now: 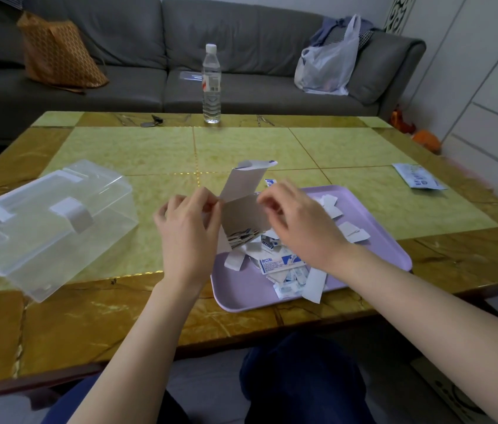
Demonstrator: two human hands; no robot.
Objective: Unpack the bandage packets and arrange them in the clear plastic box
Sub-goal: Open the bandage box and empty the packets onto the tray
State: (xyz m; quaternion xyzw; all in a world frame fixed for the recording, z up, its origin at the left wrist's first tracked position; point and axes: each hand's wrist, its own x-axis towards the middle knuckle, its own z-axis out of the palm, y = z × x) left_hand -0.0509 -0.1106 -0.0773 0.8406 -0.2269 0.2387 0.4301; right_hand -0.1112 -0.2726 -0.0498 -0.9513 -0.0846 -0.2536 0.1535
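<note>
Both my hands hold an opened grey cardboard bandage box (243,214) above the lilac tray (373,240). My left hand (188,231) pinches its left edge, and my right hand (296,221) grips its right side. The box's flap stands up, and blue-and-white bandage packets show inside its lower opening. A heap of loose bandage packets (284,270) and torn cardboard pieces lies on the tray below. The clear plastic box (42,224) with white latches sits to the left on the table, its lid shut.
A water bottle (212,84) stands at the table's far edge. A flat blue-and-white packet (419,176) lies at the right edge. Small metal items (153,120) lie at the far left edge. A grey sofa with bags is behind the table.
</note>
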